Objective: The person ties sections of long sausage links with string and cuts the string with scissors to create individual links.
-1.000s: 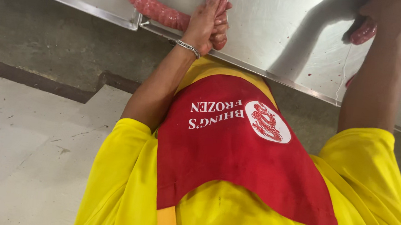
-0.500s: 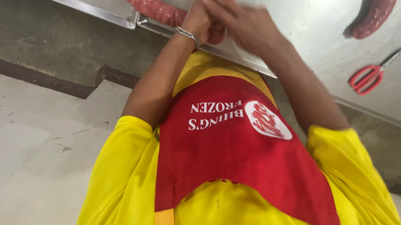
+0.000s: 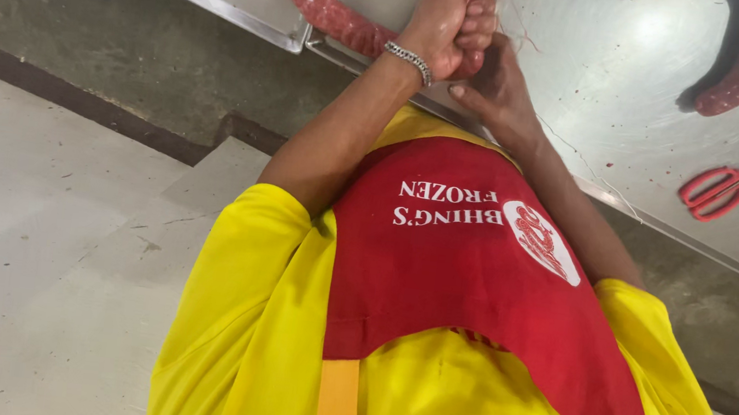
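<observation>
Left hand [image 3: 451, 18] clenches the long red sausage [image 3: 319, 2], which trails off to its left along the steel table [image 3: 586, 93]. Right hand [image 3: 494, 87], just beside, pinches thin string [image 3: 579, 157]; best kept taut, I'd say. Red scissors [image 3: 725, 183] lie well right.

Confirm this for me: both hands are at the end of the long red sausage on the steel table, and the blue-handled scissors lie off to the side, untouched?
Not quite: in the head view the scissors have red handles, not blue. The rest holds: the left hand grips the end of the long red sausage, the right hand is right beside it, and the scissors lie apart on the steel table, untouched.
</observation>
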